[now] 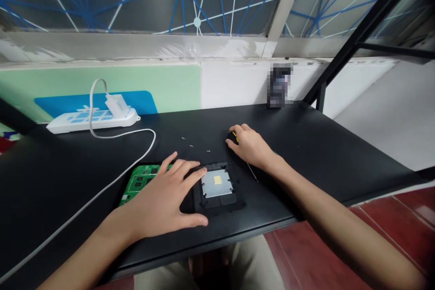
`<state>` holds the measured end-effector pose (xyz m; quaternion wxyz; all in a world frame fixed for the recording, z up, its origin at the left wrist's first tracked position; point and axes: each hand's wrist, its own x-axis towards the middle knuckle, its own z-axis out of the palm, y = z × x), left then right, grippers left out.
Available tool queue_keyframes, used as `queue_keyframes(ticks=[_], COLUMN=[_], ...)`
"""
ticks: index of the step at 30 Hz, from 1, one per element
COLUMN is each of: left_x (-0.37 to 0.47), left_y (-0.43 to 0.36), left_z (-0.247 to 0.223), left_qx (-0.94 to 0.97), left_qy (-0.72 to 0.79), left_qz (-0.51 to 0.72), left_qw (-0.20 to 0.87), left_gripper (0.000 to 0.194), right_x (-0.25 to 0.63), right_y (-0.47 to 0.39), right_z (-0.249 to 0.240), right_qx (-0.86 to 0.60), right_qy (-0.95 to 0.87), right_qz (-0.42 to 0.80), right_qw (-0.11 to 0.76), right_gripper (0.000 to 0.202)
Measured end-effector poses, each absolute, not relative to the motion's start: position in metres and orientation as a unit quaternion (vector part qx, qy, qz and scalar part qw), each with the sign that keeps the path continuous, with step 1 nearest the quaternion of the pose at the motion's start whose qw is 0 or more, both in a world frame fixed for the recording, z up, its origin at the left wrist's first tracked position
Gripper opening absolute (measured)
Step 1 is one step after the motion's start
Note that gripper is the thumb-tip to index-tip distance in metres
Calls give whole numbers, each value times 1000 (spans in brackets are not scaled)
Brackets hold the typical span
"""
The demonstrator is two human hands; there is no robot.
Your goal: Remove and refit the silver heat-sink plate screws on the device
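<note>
My left hand (163,199) is spread with its fingers apart over a green circuit board (137,183) and the left side of a black plastic casing (220,209). Set in the casing is a silvery metal plate (208,186) with a small yellowish square pad (217,180) on it. To the right, my right hand (251,145) is curled round a screwdriver with a black and yellow handle (233,136), low over the table. Its thin shaft (252,172) sticks out below the palm, pointing toward the casing. My palm hides part of the tool.
Three tiny screws (191,146) lie on the black table (170,122) beyond the casing. A white power strip (91,120) with a charger (117,105) stands back left, its white cable (102,186) running forward. A blurred dark object (279,86) leans against the wall back right.
</note>
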<state>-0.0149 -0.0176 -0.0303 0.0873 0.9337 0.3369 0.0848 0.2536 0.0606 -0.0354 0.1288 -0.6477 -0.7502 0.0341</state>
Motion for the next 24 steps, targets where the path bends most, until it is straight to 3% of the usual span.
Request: queue_keyframes(ticks=[12, 24], left_x=[-22, -132], left_y=[-17, -28], left_z=[-20, -34], left_qx=[922, 869], left_qy=[362, 483], left_qz=[96, 63], left_qw=[101, 85], left_gripper=[92, 104], right_x=[258, 257], right_y=[64, 63], right_z=[-39, -38], right_qx=[-645, -642], right_qy=[-744, -740], right_qz=[38, -5], right_qw=[170, 202], right_gripper=[49, 50])
